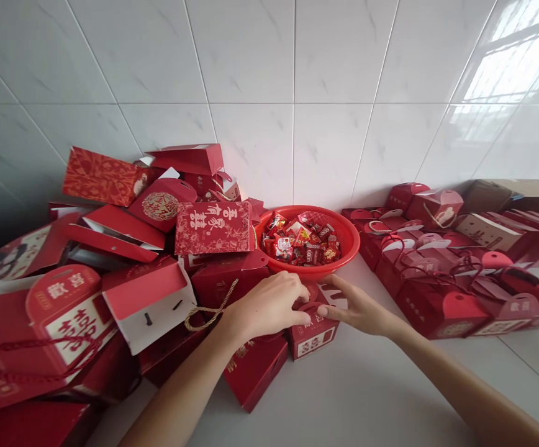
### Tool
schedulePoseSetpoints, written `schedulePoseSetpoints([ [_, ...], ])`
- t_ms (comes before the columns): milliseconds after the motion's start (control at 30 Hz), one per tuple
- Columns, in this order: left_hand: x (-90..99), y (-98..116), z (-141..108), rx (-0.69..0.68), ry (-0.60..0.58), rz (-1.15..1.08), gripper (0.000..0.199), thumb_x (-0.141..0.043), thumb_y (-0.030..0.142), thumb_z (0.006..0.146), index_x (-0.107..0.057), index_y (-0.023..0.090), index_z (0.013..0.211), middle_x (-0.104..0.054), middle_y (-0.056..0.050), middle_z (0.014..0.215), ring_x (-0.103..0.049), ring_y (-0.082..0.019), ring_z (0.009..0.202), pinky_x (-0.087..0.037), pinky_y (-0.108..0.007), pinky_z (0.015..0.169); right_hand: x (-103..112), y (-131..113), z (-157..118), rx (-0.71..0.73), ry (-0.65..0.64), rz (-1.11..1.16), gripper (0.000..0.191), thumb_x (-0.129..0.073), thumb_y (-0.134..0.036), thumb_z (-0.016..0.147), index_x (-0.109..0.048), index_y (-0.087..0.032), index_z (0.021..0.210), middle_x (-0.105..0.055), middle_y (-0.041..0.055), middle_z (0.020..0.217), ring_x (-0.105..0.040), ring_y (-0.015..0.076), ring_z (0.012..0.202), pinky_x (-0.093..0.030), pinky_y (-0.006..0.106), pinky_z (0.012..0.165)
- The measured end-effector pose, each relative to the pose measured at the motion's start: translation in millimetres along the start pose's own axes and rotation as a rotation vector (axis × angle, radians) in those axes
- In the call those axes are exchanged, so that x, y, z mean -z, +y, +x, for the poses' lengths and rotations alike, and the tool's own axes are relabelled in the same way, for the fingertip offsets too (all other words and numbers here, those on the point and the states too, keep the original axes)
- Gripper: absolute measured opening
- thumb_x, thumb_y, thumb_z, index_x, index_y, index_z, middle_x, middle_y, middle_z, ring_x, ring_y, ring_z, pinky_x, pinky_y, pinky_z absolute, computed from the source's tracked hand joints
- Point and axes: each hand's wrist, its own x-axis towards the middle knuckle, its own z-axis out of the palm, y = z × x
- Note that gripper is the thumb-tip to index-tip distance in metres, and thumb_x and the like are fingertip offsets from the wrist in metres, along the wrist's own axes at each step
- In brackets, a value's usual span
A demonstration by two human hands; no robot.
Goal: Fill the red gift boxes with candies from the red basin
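A small red gift box (315, 345) with gold characters and a cream label stands on the white tiled surface in front of me. My left hand (272, 303) curls over its left side, thumb by the top flap and fingertips partly hidden. From the right, my right hand (360, 305) grips the box's top, its thumb on the flap and its fingers reaching behind. The box's far side is mostly covered by my hands. Just beyond it sits a red plastic basket (354, 248) holding many wrapped candies (297, 239).
A heap of red gift boxes (213, 228) fills the left side, one box (255, 372) lying close to my left forearm. Rows of red handled boxes (460, 310) stand on the right, with cardboard (507, 192) behind. A tiled wall (251, 136) rises at the back.
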Motion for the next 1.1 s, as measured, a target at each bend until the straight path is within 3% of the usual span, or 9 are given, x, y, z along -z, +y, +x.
schedulePoseSetpoints([
  [67,-2.0,0.7,-0.9,0.038,-0.014,-0.007,0.022,-0.065,0.038,0.084,-0.073,0.023,0.098,-0.063,-0.007,0.108,-0.061,-0.028,0.109,-0.046,-0.034,0.088,-0.1,5.3,1.6,-0.015,-0.079,0.073,0.060,-0.057,-0.068,0.088,-0.057,-0.022,0.126,-0.065,0.0109,0.123,-0.062,0.0266,0.110,-0.053,0.040,0.090],
  [167,-1.3,3.2,-3.7,0.142,-0.078,-0.009,0.035,-0.063,0.042,0.085,-0.069,0.027,0.116,-0.058,-0.007,0.117,-0.061,-0.030,0.109,-0.047,-0.038,0.090,-1.5,11.0,3.8,-0.068,-0.127,0.102,0.061,-0.046,-0.075,0.090,-0.065,-0.019,0.105,-0.068,0.0079,0.099,-0.063,0.0223,0.090,-0.053,0.034,0.075],
  [367,2.6,0.7,-4.0,0.203,-0.156,-0.039,0.043,-0.058,0.050,0.087,-0.062,0.033,0.126,-0.056,-0.007,0.125,-0.058,-0.032,0.117,-0.047,-0.043,0.095,-0.1,11.6,4.4,-0.157,-0.063,0.153,0.062,-0.055,-0.078,0.082,-0.051,-0.018,0.065,-0.048,-0.0027,0.059,-0.043,0.0103,0.053,-0.037,0.026,0.050],
  [500,2.5,-6.1,1.6,0.175,-0.216,-0.067,0.048,-0.059,0.052,0.087,-0.058,0.031,0.129,-0.055,-0.007,0.126,-0.059,-0.029,0.114,-0.047,-0.041,0.095,8.5,-6.3,0.9,-0.131,0.003,0.397,0.051,-0.077,-0.062,0.073,-0.055,-0.017,0.065,-0.056,-0.0015,0.063,-0.048,0.0104,0.058,-0.043,0.026,0.057],
  [600,2.0,-7.3,4.0,0.150,-0.210,-0.066,0.052,-0.060,0.053,0.087,-0.056,0.029,0.133,-0.054,-0.009,0.125,-0.061,-0.030,0.112,-0.047,-0.040,0.095,11.6,-22.5,-1.9,-0.022,0.081,0.519,0.041,-0.079,-0.052,0.076,-0.061,-0.016,0.070,-0.064,0.0021,0.071,-0.058,0.0136,0.069,-0.048,0.029,0.072],
  [667,1.5,-5.7,4.2,0.131,-0.196,-0.074,0.049,-0.060,0.052,0.087,-0.058,0.028,0.131,-0.054,-0.008,0.120,-0.062,-0.030,0.108,-0.048,-0.040,0.092,9.8,-30.6,-2.7,0.000,0.047,0.531,0.037,-0.077,-0.050,0.079,-0.064,-0.016,0.076,-0.066,0.0030,0.076,-0.059,0.0135,0.068,-0.049,0.029,0.070],
  [833,-1.0,-2.6,5.2,0.120,-0.156,-0.124,0.043,-0.063,0.052,0.084,-0.061,0.026,0.119,-0.052,-0.006,0.112,-0.065,-0.027,0.100,-0.051,-0.038,0.086,-0.5,-41.1,-2.5,-0.001,-0.120,0.326,0.032,-0.071,-0.047,0.084,-0.060,-0.017,0.080,-0.057,-0.0019,0.069,-0.049,0.0096,0.056,-0.039,0.023,0.051],
  [967,-1.8,-7.5,8.7,0.103,-0.106,-0.190,0.054,-0.072,0.052,0.078,-0.062,0.027,0.125,-0.054,-0.008,0.119,-0.063,-0.029,0.109,-0.050,-0.039,0.092,2.0,-45.0,-8.1,0.028,-0.106,0.063,0.018,-0.068,-0.029,0.083,-0.055,-0.019,0.076,-0.053,-0.0038,0.067,-0.045,0.0096,0.058,-0.037,0.022,0.052],
  [1100,2.7,-10.7,10.3,0.104,-0.039,-0.321,0.069,-0.073,0.030,0.075,-0.053,0.025,0.141,-0.053,-0.012,0.141,-0.063,-0.028,0.111,-0.050,-0.038,0.094,9.9,-44.6,-17.2,0.020,-0.120,-0.135,0.014,-0.066,-0.018,0.078,-0.053,-0.019,0.074,-0.055,-0.0029,0.073,-0.045,0.0107,0.065,-0.036,0.022,0.055],
])
